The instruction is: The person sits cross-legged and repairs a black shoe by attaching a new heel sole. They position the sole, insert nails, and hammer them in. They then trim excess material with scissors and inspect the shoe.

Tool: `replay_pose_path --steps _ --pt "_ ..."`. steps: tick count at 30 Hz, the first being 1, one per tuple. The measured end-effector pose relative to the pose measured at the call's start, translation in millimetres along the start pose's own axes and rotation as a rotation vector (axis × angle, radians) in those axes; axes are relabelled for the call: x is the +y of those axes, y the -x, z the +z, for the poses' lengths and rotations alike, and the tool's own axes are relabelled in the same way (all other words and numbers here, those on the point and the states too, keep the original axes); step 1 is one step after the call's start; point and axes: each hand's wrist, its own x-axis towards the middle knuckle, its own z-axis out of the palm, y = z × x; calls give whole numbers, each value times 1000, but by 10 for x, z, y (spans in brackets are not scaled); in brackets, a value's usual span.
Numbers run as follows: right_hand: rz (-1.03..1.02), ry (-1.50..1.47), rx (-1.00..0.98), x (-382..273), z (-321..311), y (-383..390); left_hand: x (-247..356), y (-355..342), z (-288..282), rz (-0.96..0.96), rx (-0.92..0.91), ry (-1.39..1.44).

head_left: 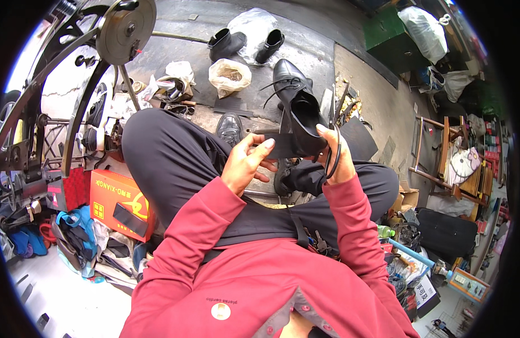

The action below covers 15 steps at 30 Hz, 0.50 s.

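My left hand (250, 160) pinches a flat black strip (283, 145) between thumb and fingers, held against the heel end of a black lace-up leather shoe (291, 79). The shoe's toe points away from me and its opening faces up, with laces hanging at the left. My right hand (340, 158) grips that shoe at its heel, thumb on the rim and fingers mostly hidden behind. A thin black loop (335, 155), which I cannot identify, runs along that hand. Both hands are above my lap, between my dark-trousered knees.
Black boots (226, 45) on plastic sheeting and an open bag (229, 79) lie ahead. A metal machine (126, 31) stands at left, above an orange box (119, 200). A green cabinet (384, 39), folding wooden chairs (443, 146) and a black case (446, 231) are at right.
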Motion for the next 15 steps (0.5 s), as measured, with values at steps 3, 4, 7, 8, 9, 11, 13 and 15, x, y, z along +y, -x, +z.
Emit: replay_pose_path --steps 3,4,7,8,9,11,13,15 --pt "1 62 -20 -16 48 14 -38 -119 0 -47 6 -25" --pt "-2 103 -7 -19 62 26 -51 -154 3 -61 -2 -50" --pt "-31 146 56 10 98 55 -87 -220 14 -41 -25 -70" --pt "-64 125 28 30 98 50 -95 -230 18 -42 -21 -81" --pt "-85 130 48 57 91 54 -106 -228 26 -39 -19 -51" --pt "-161 321 205 103 39 37 -118 -205 20 -3 1 -83" --pt "-210 397 325 145 -47 57 -134 -177 18 28 18 -87" --pt "-259 186 248 184 -137 148 -147 -167 10 16 18 -89"
